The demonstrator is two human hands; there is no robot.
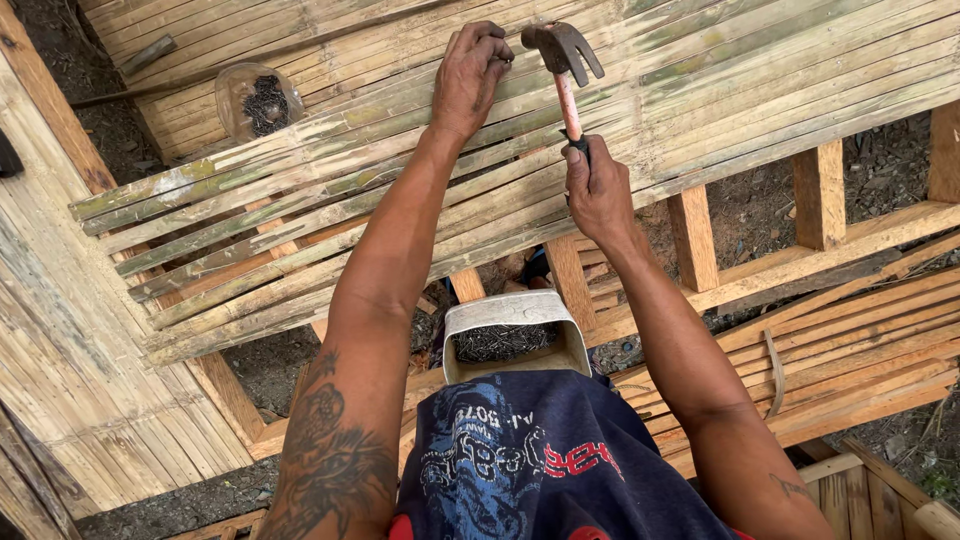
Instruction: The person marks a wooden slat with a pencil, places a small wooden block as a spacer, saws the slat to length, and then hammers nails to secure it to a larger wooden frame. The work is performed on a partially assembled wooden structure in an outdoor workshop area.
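My left hand [470, 75] pinches together on a nail, barely visible, steadying it against the bamboo slats [700, 90], while my right hand [597, 190] clamps the claw hammer [563, 60] low for swing; spare nails wait in the white container [515, 335] at my lap

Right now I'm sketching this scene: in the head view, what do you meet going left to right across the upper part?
Clear container of nails → left hand on the bamboo slats → hammer → right hand → wooden upright.
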